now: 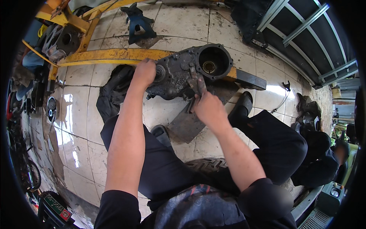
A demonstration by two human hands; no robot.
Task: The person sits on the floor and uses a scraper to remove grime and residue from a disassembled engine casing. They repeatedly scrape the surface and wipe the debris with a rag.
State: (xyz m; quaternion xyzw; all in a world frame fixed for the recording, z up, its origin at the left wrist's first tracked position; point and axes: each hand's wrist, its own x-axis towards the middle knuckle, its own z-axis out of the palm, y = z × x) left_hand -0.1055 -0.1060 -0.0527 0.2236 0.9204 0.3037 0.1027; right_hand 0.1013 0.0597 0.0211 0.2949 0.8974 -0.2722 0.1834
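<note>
Casing [176,72], left grip [145,71] at its edge (closure hidden, cannot tell), right grip [209,109] clasping half-covered metal tool [200,84].

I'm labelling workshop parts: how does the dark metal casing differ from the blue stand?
The casing is dark grey; the stand is blue. The casing looks bulkier, with a wide round opening; the stand looks narrower. The left hand is at the casing, while the stand is apart from both hands, beyond the yellow beam. Both look grimy.
</note>
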